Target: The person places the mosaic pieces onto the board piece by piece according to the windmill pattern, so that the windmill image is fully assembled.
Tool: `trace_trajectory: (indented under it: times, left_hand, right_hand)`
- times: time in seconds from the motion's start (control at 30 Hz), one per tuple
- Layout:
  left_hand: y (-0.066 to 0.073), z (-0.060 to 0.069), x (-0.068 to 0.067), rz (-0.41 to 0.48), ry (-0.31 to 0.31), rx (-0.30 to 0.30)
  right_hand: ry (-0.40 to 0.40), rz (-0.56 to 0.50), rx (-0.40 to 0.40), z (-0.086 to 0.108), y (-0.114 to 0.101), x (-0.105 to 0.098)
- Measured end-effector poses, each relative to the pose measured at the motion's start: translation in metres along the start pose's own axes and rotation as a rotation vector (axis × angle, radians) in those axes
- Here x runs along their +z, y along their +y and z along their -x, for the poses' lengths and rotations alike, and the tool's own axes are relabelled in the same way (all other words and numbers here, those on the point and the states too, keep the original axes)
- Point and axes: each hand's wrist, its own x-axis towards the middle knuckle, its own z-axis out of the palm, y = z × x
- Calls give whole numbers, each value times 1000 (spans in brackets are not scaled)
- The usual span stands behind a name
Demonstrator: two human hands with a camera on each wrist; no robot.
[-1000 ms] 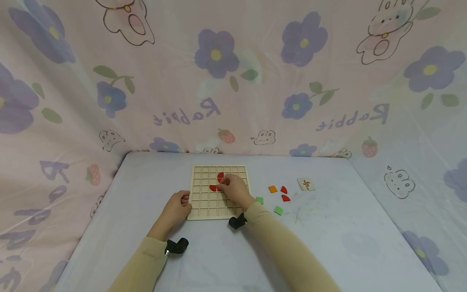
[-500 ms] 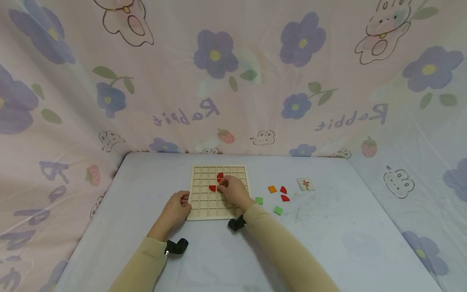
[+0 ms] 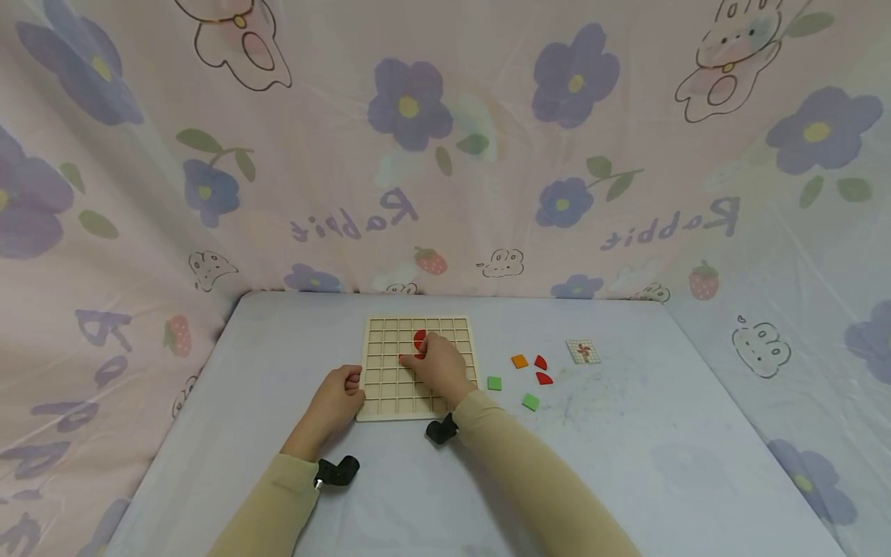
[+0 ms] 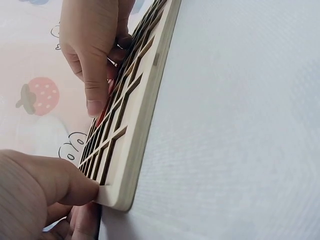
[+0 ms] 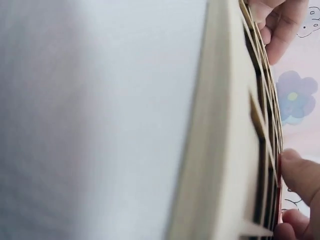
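Table (image 3: 696, 464)'s got a wooden grid board (image 3: 379, 387), left hand (image 3: 337, 396) pinching its edge, right hand (image 3: 444, 370) down mid-board, can't tell if gripping. Pattern card (image 3: 583, 351)'s off right. Partway, I'd say: two green squares (image 3: 494, 384), one orange square (image 3: 520, 361), two red quarter-circles (image 3: 544, 378) left; some red pieces (image 3: 420, 337) already in.

Head view: soft, even, muted light | faint shadow left of the right sleeve (image 3: 550, 472) | outer edges stretched | left wrist: brighter | right wrist: tabletop (image 5: 135, 120) partly shaded, close board (image 5: 212, 120) edge blurred
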Motion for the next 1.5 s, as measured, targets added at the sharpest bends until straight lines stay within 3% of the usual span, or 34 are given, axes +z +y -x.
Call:
trace_trajectory:
  times: [0.33, 0.5, 0.7, 1.1, 1.5]
  left_hand:
    - [-2, -3, 1, -21, -1, 2]
    - [-4, -4, 1, -6, 1, 16]
    - [-5, -2, 0, -2, -8, 9]
    - [-4, -1, -2, -4, -32, -1]
    - [-5, -2, -2, 13, -27, 12]
  right_hand:
    - [-19, -16, 24, 3, 0, -6]
    - [-25, -95, -12, 8, 5, -15]
    - [-16, -147, -39, 18, 22, -35]
    - [23, -195, 12, 37, 59, -68]
    - [92, -128, 50, 48, 104, -87]
